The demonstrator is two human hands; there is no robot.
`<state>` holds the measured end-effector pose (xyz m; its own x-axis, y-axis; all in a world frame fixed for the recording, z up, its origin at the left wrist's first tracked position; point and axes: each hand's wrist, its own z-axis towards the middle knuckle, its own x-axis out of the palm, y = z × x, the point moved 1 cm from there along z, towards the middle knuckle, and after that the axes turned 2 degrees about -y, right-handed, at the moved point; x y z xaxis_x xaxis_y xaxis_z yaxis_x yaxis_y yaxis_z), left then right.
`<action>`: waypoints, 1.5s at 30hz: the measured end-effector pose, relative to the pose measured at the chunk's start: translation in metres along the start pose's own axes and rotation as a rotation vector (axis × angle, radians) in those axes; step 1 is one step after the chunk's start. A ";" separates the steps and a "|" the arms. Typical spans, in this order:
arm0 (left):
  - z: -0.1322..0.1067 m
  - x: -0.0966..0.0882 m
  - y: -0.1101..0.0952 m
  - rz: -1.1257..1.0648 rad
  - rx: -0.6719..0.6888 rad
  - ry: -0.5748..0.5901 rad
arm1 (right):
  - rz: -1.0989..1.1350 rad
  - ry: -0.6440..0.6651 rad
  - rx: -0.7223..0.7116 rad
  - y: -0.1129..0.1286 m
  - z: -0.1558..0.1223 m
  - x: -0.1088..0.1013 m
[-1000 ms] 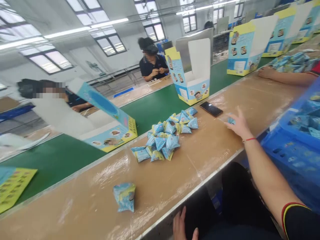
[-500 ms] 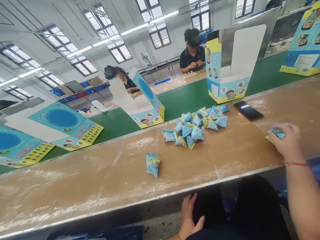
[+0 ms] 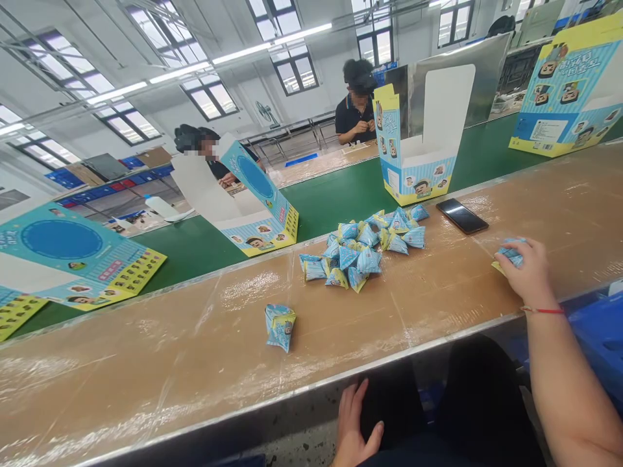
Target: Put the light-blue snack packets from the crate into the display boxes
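At the right of the table, my right hand (image 3: 530, 269) is closed around a small blue and yellow snack packet (image 3: 512, 255), which it holds at the tabletop. Fingers spread, my left hand (image 3: 355, 425) rests on my dark-clad thigh below the table edge and holds nothing. A loose heap of similar pyramid-shaped packets (image 3: 349, 257) lies mid-table, left of my right hand. One single packet (image 3: 281, 327) sits apart, nearer to me and further left.
A phone (image 3: 461, 215) lies between the heap and my right hand. Beyond the brown tabletop (image 3: 170, 337), open printed display boxes (image 3: 419, 172) stand on a green belt (image 3: 335, 188). Two people sit across it. A blue plastic bin (image 3: 601, 331) is beside my right arm.
The whole view has swung slightly to the right, so things appear further left. My right hand keeps hold of the packet, and my left hand stays on my thigh.
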<state>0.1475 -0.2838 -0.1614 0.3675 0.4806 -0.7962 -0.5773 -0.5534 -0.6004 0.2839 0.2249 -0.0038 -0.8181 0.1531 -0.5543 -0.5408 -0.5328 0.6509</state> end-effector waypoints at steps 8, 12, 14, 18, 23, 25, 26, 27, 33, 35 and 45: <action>0.001 -0.004 -0.003 -0.006 -0.038 0.009 | 0.014 0.001 -0.019 0.002 0.000 -0.001; 0.000 -0.002 0.000 0.015 0.005 -0.018 | 0.035 -0.001 -0.019 0.000 0.000 0.000; 0.000 -0.001 0.002 0.025 0.018 -0.022 | 0.035 0.001 -0.013 0.000 0.000 0.000; 0.000 0.001 0.005 0.017 0.042 -0.019 | 0.037 0.003 -0.012 0.002 0.000 -0.001; -0.001 0.002 0.005 -0.003 0.050 -0.032 | 0.043 -0.003 -0.022 0.003 0.000 -0.002; -0.001 0.001 0.004 -0.001 0.036 -0.029 | 0.045 -0.013 -0.034 0.001 0.000 -0.002; -0.001 0.001 0.003 0.001 0.023 -0.024 | 0.046 -0.017 -0.040 -0.001 0.000 -0.001; -0.001 0.001 0.002 0.000 0.011 -0.018 | 0.047 -0.019 -0.048 -0.002 0.000 -0.001; -0.001 -0.001 -0.003 -0.021 -0.025 0.001 | 0.057 -0.038 -0.091 -0.014 0.001 0.004; -0.002 0.000 -0.003 -0.013 -0.030 -0.006 | 0.055 -0.046 -0.102 -0.018 0.001 0.005; -0.001 0.007 0.006 -0.003 0.062 -0.046 | 0.058 -0.054 -0.121 -0.019 0.001 0.005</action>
<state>0.1475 -0.2846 -0.1709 0.3363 0.5138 -0.7892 -0.6209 -0.5091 -0.5960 0.2894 0.2365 -0.0185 -0.8582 0.1622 -0.4870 -0.4677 -0.6382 0.6115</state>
